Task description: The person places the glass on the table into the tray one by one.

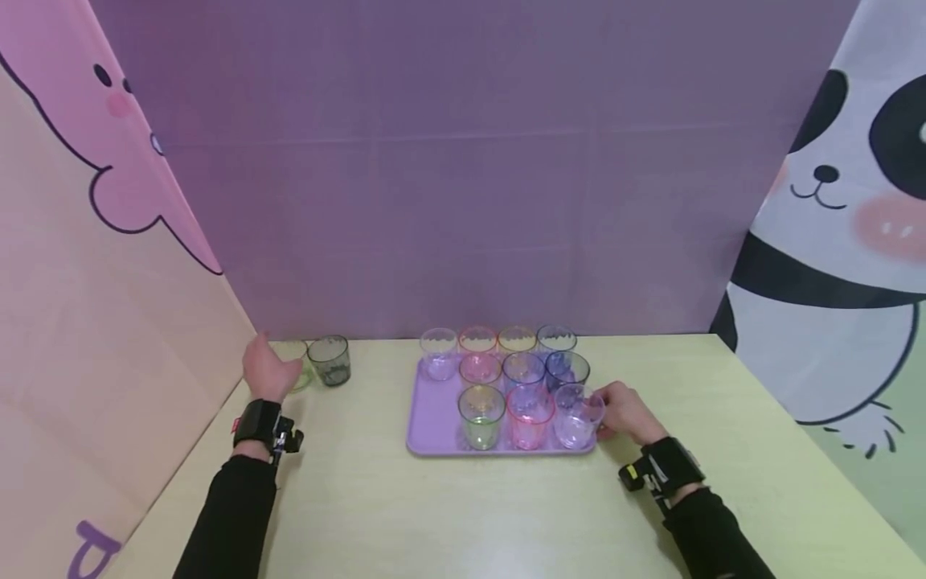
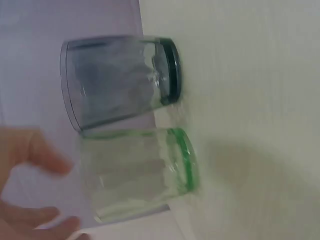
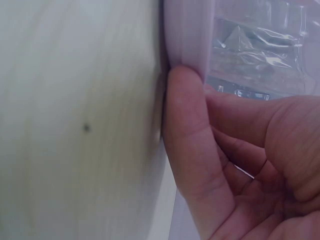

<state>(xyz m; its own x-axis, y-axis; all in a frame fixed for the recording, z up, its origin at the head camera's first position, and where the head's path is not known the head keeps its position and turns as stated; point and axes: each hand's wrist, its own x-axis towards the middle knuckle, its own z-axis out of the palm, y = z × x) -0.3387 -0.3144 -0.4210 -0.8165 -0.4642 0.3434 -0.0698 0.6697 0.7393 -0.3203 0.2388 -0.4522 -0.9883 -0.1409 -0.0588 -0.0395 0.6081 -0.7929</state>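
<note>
My left hand point(image 1: 269, 370) is beside a pale green glass point(image 2: 140, 172) at the table's back left. In the left wrist view its fingers are spread and blurred near that glass's rim. A dark grey glass point(image 1: 329, 362) stands upright right beside the green one. On the right, my right hand point(image 1: 628, 412) pinches the edge of a lilac tray point(image 1: 432, 418), with the thumb at the rim's inner side and the index finger point(image 3: 187, 125) outside, low by the table. Several tinted glasses stand in rows on the tray; a clear one point(image 1: 579, 418) is closest to the right hand.
A purple backdrop point(image 1: 463, 177) rises behind the pale wooden table point(image 1: 448, 515). Printed side panels stand left and right, the right one with a panda point(image 1: 832, 257). Glasses on the tray stand close together, including a green-rimmed one point(image 1: 481, 422) at the front.
</note>
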